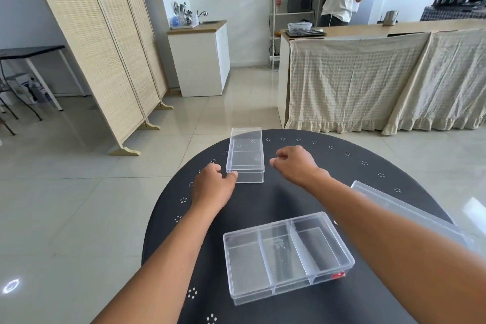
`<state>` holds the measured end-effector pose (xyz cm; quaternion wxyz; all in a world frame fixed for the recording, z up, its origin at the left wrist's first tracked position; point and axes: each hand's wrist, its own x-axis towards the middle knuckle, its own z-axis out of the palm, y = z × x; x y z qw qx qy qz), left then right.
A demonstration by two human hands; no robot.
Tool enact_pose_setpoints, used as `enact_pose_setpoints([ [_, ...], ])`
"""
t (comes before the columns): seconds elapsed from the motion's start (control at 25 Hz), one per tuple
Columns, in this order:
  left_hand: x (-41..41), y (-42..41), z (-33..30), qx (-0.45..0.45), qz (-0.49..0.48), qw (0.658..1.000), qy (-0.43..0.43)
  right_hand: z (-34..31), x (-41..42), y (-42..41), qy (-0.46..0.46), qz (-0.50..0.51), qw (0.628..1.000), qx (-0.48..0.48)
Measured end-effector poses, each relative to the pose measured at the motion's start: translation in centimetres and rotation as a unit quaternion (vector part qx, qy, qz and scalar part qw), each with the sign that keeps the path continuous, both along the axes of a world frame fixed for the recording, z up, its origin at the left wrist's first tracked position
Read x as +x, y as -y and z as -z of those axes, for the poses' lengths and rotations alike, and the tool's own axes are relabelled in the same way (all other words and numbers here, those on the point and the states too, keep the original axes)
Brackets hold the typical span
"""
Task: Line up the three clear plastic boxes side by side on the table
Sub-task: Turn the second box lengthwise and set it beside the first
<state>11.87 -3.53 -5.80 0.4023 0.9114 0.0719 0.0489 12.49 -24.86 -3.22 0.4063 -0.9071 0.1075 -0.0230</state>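
**Far box sits over the table rim; a careless nudge could tip it off**

The narrow box (pixel 246 155) stands at the far left of the round black table (pixel 302 192), its far end reaching to or just past the rim. The left hand (pixel 213 187) has its thumb against the box's near left corner, fingers curled, not clamped around it. The right hand (pixel 294 164) hovers just right of the box, loosely curled and holding nothing. A push away from the body would likely send the box over the edge; a one-sided pull from the corner could swing it askew.

The divided box (pixel 288 254) lies near the body, tilted, well apart from the first. The third box (pixel 405 213) lies at the right edge, partly hidden behind the right forearm, so its full shape is hard to tell, and a forearm sweep could knock it.

All three look empty; the divided box shows three bare compartments and a small red sticker (pixel 338 275).
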Motion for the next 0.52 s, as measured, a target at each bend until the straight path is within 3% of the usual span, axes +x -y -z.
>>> enact_pose_setpoints([
  [0.08,-2.8,-0.9,-0.6,-0.012,0.063,0.998,0.013,-0.8,-3.7,0.8,0.048,-0.003,0.999,-0.019],
  [0.28,-9.7,-1.5,-1.2,0.006,0.280,0.957,-0.080,-0.4,-14.8,2.9,0.101,0.022,0.994,-0.040],
  [0.36,-11.3,-1.4,-1.2,0.053,0.288,0.953,-0.079,0.1,-18.0,3.4,0.109,0.034,0.992,-0.047],
  [0.52,-13.0,-2.8,-1.0,0.096,0.173,0.978,-0.058,1.2,-21.1,3.9,0.066,0.049,0.993,-0.089],
])
